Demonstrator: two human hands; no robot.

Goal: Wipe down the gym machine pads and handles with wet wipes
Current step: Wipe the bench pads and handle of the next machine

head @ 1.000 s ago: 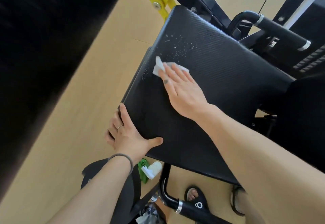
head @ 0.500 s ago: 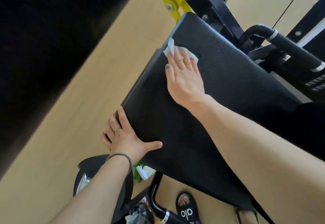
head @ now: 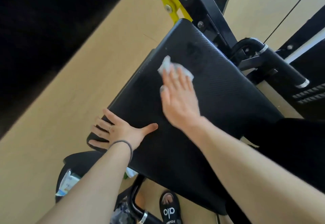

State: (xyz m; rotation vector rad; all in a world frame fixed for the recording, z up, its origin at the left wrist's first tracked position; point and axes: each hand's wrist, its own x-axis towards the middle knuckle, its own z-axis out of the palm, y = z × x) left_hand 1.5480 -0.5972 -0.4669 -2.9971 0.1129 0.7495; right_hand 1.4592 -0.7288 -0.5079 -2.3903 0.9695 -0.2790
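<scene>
A large black textured pad (head: 219, 97) of the gym machine slopes across the middle of the view. My right hand (head: 177, 97) lies flat on it with straight fingers, pressing a crumpled white wet wipe (head: 168, 65) against the pad's upper part. My left hand (head: 119, 130) rests on the pad's lower left edge, thumb on top and fingers spread over the side. A black padded handle (head: 279, 65) with silver end rings sticks out at the right.
A yellow bracket (head: 168, 4) and black frame bars rise behind the pad. A wipes packet (head: 67, 181) lies on a black seat (head: 79, 160) at lower left. My sandalled foot (head: 169, 208) stands on the pale wooden floor (head: 70, 100) beside a lower handle bar (head: 139, 211).
My right hand slid the wipe up towards the pad's top corner, then back down towards the middle. The water droplets seen earlier on the pad are gone. My left hand stays on the edge, fingers now spread.
</scene>
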